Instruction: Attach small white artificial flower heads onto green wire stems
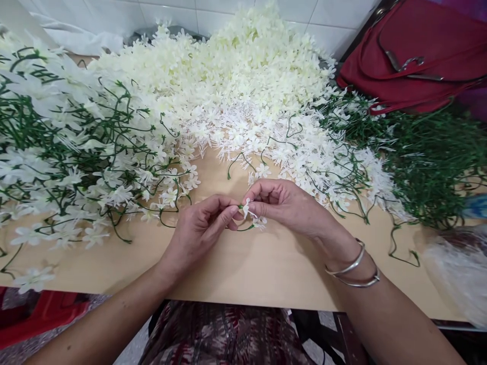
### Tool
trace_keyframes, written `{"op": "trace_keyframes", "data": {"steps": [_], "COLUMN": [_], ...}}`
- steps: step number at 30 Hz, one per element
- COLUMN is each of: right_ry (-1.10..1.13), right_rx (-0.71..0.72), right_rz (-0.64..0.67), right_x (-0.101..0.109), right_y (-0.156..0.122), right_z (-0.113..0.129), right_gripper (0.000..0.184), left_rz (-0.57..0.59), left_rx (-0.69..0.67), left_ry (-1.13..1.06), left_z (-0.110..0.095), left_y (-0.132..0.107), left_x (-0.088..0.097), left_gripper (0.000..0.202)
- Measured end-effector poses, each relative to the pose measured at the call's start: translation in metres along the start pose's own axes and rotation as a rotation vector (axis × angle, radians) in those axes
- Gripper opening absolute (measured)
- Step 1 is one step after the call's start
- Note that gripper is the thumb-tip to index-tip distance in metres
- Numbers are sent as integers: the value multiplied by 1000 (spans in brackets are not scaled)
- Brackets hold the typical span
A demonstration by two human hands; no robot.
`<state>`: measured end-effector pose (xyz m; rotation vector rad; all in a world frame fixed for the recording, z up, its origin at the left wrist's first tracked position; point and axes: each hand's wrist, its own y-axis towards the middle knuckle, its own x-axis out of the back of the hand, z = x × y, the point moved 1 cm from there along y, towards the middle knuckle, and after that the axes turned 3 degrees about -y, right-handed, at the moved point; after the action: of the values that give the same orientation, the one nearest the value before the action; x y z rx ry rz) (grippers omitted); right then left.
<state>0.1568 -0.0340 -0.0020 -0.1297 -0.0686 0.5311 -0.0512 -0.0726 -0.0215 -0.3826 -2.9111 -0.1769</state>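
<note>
Close together above the tabletop, both hands work at a small white artificial flower (pixel 247 208). My left hand (pixel 201 228) is closed, thumb and forefinger pinching a green plastic stem (pixel 244 229) at its tip, beside the flower's base. Thumb and fingers of my right hand (pixel 291 207) pinch the petals from the other side. A second small white blossom (pixel 260 222) shows just under the right fingertips. Whether the stem is seated in the held flower is too small to tell. Beyond the hands lie loose white petal pieces (pixel 243 133) and a few curved green stems.
Flowers on green stems are heaped at left (pixel 95 152). A tall mound of cream blossoms (pixel 262 61) stands against the tiled wall (pixel 338 15). Bare green stems (pixel 437 157) are piled right, below a red bag (pixel 429 56). A clear plastic bag (pixel 462 274) lies at the table's right edge.
</note>
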Motion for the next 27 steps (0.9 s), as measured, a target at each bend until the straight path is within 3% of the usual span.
{"op": "trace_keyframes", "data": {"steps": [6, 23, 27], "right_ry": [1, -110, -12], "right_rx": [0, 33, 21], "right_rz": [3, -129, -30], "right_x": [0, -11, -6], "right_y": [0, 4, 5], "right_z": [0, -9, -5], "right_gripper": [22, 25, 24], "left_rz": [19, -33, -15], "left_rx": [-8, 16, 4], "left_ry": [99, 112, 55], "left_z": [0, 2, 2], "left_y": [-1, -1, -1], "left_x": [-1, -4, -6], "left_gripper": [14, 17, 17]}}
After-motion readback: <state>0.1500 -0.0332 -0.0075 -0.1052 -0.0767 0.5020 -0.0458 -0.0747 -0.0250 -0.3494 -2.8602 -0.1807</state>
